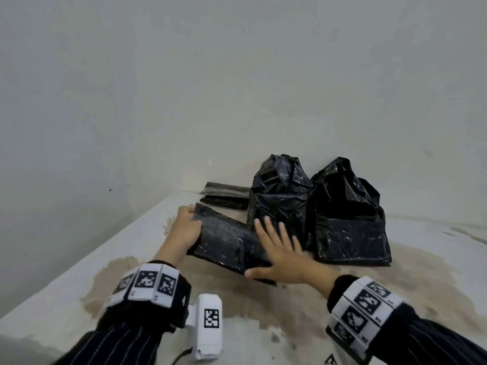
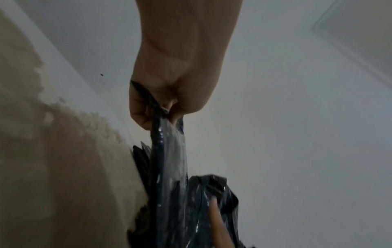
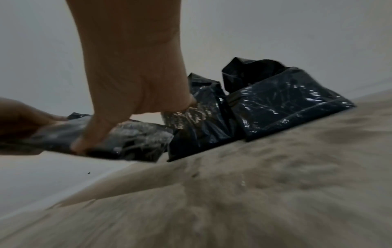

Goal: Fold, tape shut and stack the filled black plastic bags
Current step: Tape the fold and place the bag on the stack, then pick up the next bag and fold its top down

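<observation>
Left hand (image 1: pixel 184 227) pinches the far end of the folded bag (image 1: pixel 226 243); right hand (image 1: pixel 282 254) lies flat, fingers spread, on its near end.

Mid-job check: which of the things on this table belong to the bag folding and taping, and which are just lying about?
In the job:
- flat bag, left hand grips its far end, right hand presses flat on it
- two upright open bags
- folded bags at the back

Lying about:
- white tagged device on the stained table; whether it dispenses tape is unclear
</observation>
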